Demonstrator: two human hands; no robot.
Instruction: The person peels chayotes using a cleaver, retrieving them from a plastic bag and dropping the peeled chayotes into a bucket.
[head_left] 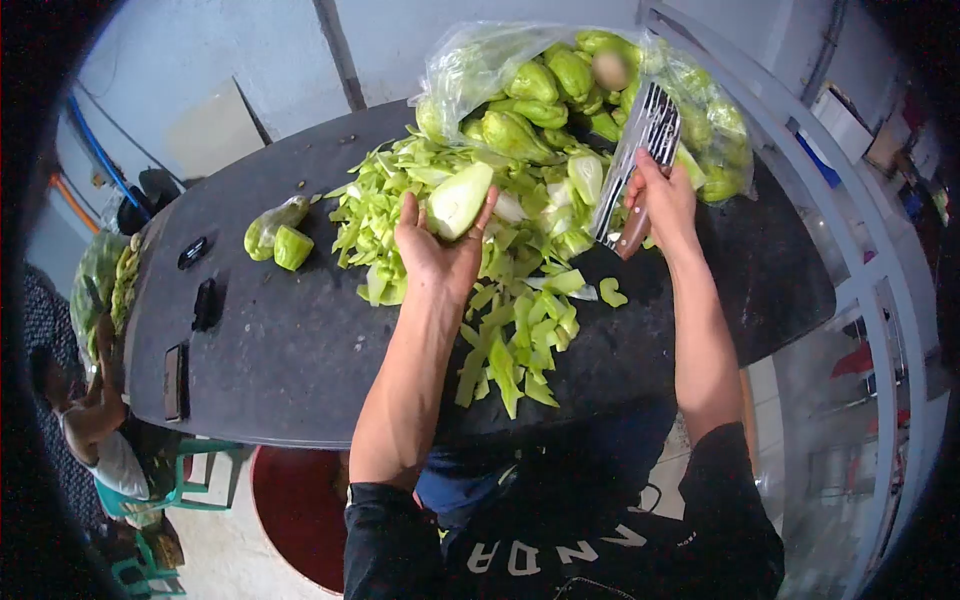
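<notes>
Now the left hand (pixel 437 250) cups a peeled, pale green chayote (pixel 459 199) in its fingers, held above the dark table (pixel 300 340) at the edge of a heap of peelings (pixel 510 330). The right hand (pixel 662 205) is closed round the brown handle of a wide-bladed tool (pixel 640 150), a knife or cleaver by the look, blade pointing up and away. The work in hand seems to be peeling or trimming, with the fruit between cuts. A next stroke would call for bringing the blade down to the fruit and turning it so any unpeeled side faces the edge, fingers kept clear.

Behind the heap a clear bag (pixel 480 70) holds more chayotes; two cut pieces (pixel 278 235) lie apart to the left. The blade reflects light, so its edge is hard to read. The underside of the held fruit is hidden by the palm. Another person (pixel 95 420) sits at lower left, partly cut off.
</notes>
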